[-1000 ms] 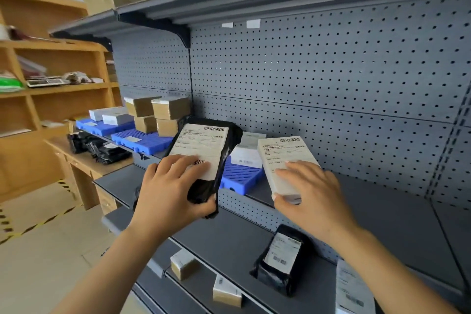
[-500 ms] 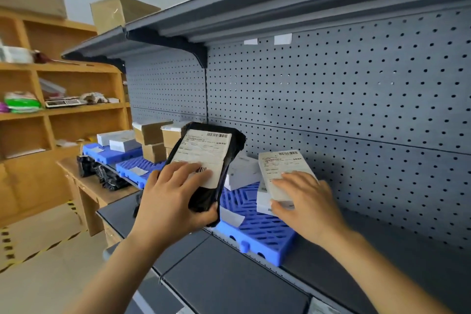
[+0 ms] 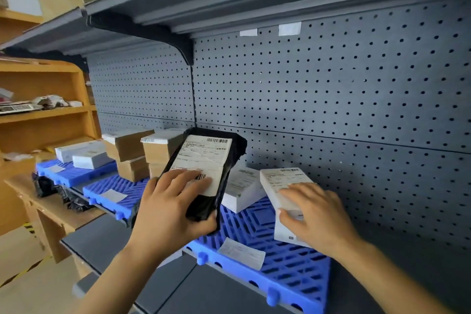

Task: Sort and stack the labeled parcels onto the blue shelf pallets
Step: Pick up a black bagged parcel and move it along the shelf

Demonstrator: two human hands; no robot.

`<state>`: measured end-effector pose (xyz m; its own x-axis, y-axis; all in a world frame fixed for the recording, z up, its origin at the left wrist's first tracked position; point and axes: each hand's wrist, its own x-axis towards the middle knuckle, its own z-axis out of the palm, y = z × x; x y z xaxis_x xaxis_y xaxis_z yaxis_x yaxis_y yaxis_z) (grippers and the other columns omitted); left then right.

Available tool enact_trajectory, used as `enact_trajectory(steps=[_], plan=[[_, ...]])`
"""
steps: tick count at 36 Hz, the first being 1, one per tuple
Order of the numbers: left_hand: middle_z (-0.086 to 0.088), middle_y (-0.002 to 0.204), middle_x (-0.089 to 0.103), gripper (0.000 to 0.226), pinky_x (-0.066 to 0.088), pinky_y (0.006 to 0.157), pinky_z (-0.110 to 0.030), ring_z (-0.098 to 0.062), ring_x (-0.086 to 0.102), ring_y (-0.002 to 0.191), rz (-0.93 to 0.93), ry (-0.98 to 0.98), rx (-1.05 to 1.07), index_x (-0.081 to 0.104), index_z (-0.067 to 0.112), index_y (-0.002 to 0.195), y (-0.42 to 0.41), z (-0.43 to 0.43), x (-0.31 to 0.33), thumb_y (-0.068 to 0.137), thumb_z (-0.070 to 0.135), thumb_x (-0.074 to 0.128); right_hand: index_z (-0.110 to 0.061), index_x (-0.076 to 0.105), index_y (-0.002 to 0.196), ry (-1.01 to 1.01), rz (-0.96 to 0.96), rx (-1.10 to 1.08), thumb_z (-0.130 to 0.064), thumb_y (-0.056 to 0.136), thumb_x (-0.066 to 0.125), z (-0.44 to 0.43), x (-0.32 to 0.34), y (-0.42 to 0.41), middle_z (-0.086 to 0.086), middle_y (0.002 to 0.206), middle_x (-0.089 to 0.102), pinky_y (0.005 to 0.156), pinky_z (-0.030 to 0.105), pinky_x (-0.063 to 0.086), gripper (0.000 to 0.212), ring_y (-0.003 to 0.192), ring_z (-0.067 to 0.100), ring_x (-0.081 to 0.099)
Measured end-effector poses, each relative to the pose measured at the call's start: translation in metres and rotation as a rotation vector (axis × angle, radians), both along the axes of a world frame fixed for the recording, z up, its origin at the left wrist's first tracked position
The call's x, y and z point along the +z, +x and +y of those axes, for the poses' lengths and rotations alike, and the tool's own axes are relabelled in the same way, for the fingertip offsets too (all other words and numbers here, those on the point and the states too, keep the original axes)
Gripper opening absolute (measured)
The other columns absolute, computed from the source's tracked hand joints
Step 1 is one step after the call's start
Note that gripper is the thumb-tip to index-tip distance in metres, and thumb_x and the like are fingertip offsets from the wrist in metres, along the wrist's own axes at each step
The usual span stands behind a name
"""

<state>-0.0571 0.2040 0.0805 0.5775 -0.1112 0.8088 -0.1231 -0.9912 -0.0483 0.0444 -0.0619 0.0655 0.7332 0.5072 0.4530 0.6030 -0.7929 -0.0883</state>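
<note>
1. A black plastic mailer bag (image 3: pixel 204 176) is being gripped at its lower end by the left hand (image 3: pixel 175 211), with the fingers (image 3: pixel 188 181) curled over its white label and the thumb wrapped beneath.
2. The bag is being held in the air over the left edge of the blue slatted plastic pallet (image 3: pixel 293 270). Its label is facing the camera and its long axis is tilting up and away toward the grey pegboard (image 3: pixel 331 99).
3. A white rectangular cardboard box (image 3: pixel 283 186) is being grasped from above by the right hand (image 3: pixel 318 214), with fingers spread over its labelled top and the thumb hooked on its left edge.
4. The box is being held low over the pallet, though contact cannot be told. Its long axis is pointing toward the pegboard, and it is just beside a second white box (image 3: pixel 244 194).
5. Brown cardboard boxes (image 3: pixel 132 148) are being carried by another blue pallet (image 3: pixel 122 191) further left on the grey metal shelf (image 3: pixel 107 239).
</note>
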Motion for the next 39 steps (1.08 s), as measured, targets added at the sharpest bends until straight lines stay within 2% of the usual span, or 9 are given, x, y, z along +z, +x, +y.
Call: enact_trajectory(steps=[5, 7, 10, 15, 19, 23, 28, 34, 39], plan=[[0.004, 0.118, 0.064, 0.054, 0.044, 0.087, -0.045, -0.028, 0.057, 0.111, 0.036, 0.002, -0.085, 0.070, 0.023, 0.109, 0.018, 0.025, 0.001, 0.068, 0.056, 0.061, -0.027, 0.060, 0.124, 0.019, -0.041, -0.070, -0.070, 0.087, 0.016, 0.009, -0.004, -0.001, -0.005, 0.129, 0.057, 0.103, 0.043, 0.034, 0.072, 0.128, 0.020, 0.044], [0.005, 0.118, 0.064, 0.054, 0.044, 0.088, -0.046, -0.027, 0.056, 0.112, 0.043, 0.002, -0.122, 0.069, 0.024, 0.110, 0.022, 0.035, 0.000, 0.068, 0.057, 0.061, -0.024, 0.064, 0.120, 0.021, -0.058, -0.098, -0.071, 0.090, 0.014, 0.013, -0.007, -0.004, -0.001, 0.129, 0.059, 0.104, 0.047, 0.036, 0.075, 0.128, 0.024, 0.046], [0.005, 0.119, 0.064, 0.054, 0.044, 0.089, -0.044, -0.027, 0.057, 0.112, 0.036, 0.004, -0.169, 0.070, 0.023, 0.109, 0.023, 0.051, -0.005, 0.068, 0.057, 0.062, -0.024, 0.061, 0.125, 0.032, -0.061, -0.122, -0.072, 0.090, 0.013, 0.022, -0.010, -0.013, 0.002, 0.136, 0.054, 0.108, 0.049, 0.031, 0.076, 0.133, 0.025, 0.041], [0.004, 0.118, 0.064, 0.054, 0.043, 0.088, -0.042, -0.027, 0.056, 0.111, 0.044, 0.011, -0.235, 0.070, 0.022, 0.110, 0.018, 0.074, -0.014, 0.070, 0.057, 0.062, -0.025, 0.052, 0.134, 0.073, -0.104, -0.147, -0.063, 0.090, 0.035, 0.044, -0.020, -0.038, 0.001, 0.141, 0.048, 0.112, 0.044, 0.024, 0.060, 0.137, 0.020, 0.032], [0.003, 0.118, 0.065, 0.054, 0.043, 0.088, -0.042, -0.027, 0.056, 0.111, 0.036, 0.014, -0.289, 0.071, 0.020, 0.110, 0.014, 0.087, -0.016, 0.070, 0.055, 0.062, -0.027, 0.045, 0.139, 0.106, -0.125, -0.136, -0.059, 0.090, 0.036, 0.068, -0.025, -0.058, 0.000, 0.146, 0.042, 0.114, 0.040, 0.020, 0.060, 0.140, 0.016, 0.023], [0.002, 0.117, 0.065, 0.053, 0.045, 0.087, -0.044, -0.027, 0.056, 0.109, 0.022, 0.014, -0.314, 0.071, 0.019, 0.109, 0.004, 0.094, -0.016, 0.069, 0.053, 0.063, -0.026, 0.041, 0.141, 0.092, -0.137, -0.079, -0.057, 0.091, 0.038, 0.095, -0.026, -0.073, -0.001, 0.146, 0.041, 0.116, 0.033, 0.013, 0.059, 0.140, 0.015, 0.021], [0.002, 0.119, 0.065, 0.054, 0.047, 0.086, -0.049, -0.028, 0.057, 0.110, 0.015, 0.004, -0.295, 0.071, 0.019, 0.110, -0.008, 0.102, -0.017, 0.069, 0.054, 0.064, -0.028, 0.029, 0.145, 0.074, -0.125, 0.023, -0.055, 0.091, 0.040, 0.126, -0.022, -0.081, -0.002, 0.150, 0.036, 0.114, 0.043, 0.026, 0.061, 0.142, 0.017, 0.022], [0.001, 0.119, 0.065, 0.055, 0.047, 0.085, -0.048, -0.029, 0.059, 0.109, -0.003, -0.009, -0.237, 0.071, 0.018, 0.110, -0.028, 0.107, -0.015, 0.069, 0.055, 0.069, -0.030, 0.019, 0.149, 0.054, -0.120, 0.164, -0.053, 0.090, 0.038, 0.157, -0.016, -0.083, -0.003, 0.154, 0.029, 0.117, 0.036, 0.018, 0.066, 0.143, 0.015, 0.019], [0.001, 0.117, 0.066, 0.054, 0.046, 0.085, -0.046, -0.028, 0.060, 0.109, -0.037, -0.009, -0.147, 0.072, 0.018, 0.109, -0.050, 0.117, -0.012, 0.066, 0.052, 0.072, -0.025, 0.018, 0.150, 0.071, -0.127, 0.299, -0.051, 0.090, 0.038, 0.183, -0.013, -0.085, -0.001, 0.153, 0.031, 0.114, 0.039, 0.025, 0.068, 0.142, 0.018, 0.024]])
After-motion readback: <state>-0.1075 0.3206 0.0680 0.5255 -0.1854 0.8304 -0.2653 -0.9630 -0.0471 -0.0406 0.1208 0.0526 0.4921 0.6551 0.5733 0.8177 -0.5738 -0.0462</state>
